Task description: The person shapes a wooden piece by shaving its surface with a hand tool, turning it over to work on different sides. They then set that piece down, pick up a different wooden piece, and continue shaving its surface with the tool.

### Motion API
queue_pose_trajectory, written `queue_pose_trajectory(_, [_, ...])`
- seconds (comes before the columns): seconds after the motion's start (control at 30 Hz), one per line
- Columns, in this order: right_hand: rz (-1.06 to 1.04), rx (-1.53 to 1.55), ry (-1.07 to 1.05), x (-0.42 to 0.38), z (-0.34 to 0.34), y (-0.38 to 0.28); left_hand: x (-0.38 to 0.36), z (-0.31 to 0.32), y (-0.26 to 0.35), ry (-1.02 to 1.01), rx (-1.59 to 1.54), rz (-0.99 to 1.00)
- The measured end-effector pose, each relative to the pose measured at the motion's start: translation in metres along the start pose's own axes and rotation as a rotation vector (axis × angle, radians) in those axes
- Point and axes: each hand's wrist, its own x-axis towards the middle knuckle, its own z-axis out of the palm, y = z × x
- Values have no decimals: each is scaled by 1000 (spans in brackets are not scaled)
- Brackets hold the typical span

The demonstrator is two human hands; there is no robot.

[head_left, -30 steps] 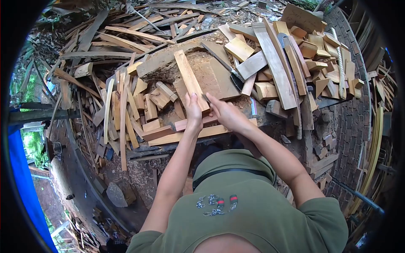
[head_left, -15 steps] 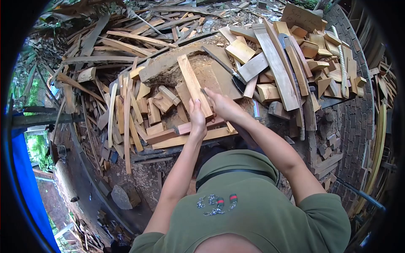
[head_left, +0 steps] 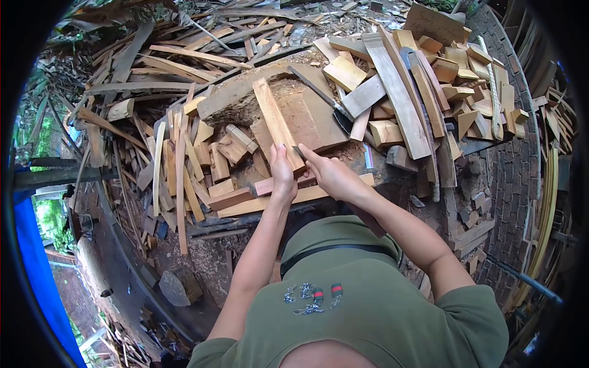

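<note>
The left hand [head_left: 283, 173] is gripping the near end of a pale wood strip [head_left: 277, 121], fingers wrapped around it. The strip is lying lengthwise on the worn chopping block [head_left: 319, 116]. The right hand [head_left: 331, 173] is pinching a small dark tool [head_left: 299, 152] against the strip's near end. A hatchet [head_left: 331, 105] is resting on the block, offcuts [head_left: 429, 80] heaped beside it.

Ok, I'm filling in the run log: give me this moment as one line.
left hand: grips near end of wooden slat | right hand: at slat's near end, small dark tool | slat: lying on chopping block | around: scrap wood pile
</note>
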Motion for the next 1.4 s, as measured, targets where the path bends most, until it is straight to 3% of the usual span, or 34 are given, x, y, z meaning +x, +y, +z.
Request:
queue_pose_trajectory(0.2, [332, 117, -164, 58, -8, -6, -7, -1, 8, -48, 23, -42])
queue_pose_trajectory(0.23, [295, 24, -195, 51, -6, -5, -6, -2, 9, -52, 12, -36])
queue_pose_trajectory(0.27, [136, -23, -96, 39, 0, 3, -7, -2, 8, -48, -7, -37])
queue_pose_trajectory(0.37, [179, -43, -126, 11, -4, -9, -4, -2, -1, -16, -21, -33])
queue_pose_trajectory(0.57, [197, -64, -111, 74, 14, 26, -12, -8, 4, -63, 11, -93])
queue_pose_trajectory(0.6, [113, -112, -73, 64, 15, 26, -10, -7, 6, -66, 15, -88])
queue_pose_trajectory(0.67, [212, -117, -189, 31, -11, -15, -10, -5, 3, -45, -55, -64])
queue_pose_trajectory(0.87, [76, -38, -63, 59, 8, 19, -13, -7, -1, -81, -27, -77])
queue_pose_trajectory(0.93, [278, -34, -172, 74, 7, 17, -13, -11, 0, -62, -23, -108])
queue_pose_trajectory(1.0, [98, -90, -83, 52, 16, 22, -11, -12, 0, -67, -43, -119])
queue_pose_trajectory(1.1, [157, -65, -200, 20, -1, -2, -11, -14, -4, -72, -107, -107])
queue_pose_trajectory(1.2, [137, -108, -182, 44, -2, 1, -12, -13, -2, -74, -69, -113])
queue_pose_trajectory(1.27, [274, -109, -169, 75, 0, 0, -15, -14, -1, -68, -45, -119])
queue_pose_trajectory(1.33, [263, -151, -155, 73, 4, 7, -13, -14, 1, -72, -20, -124])
queue_pose_trajectory(1.4, [62, -149, -57, 46, 11, 12, -11, -15, -1, -78, -87, -114])
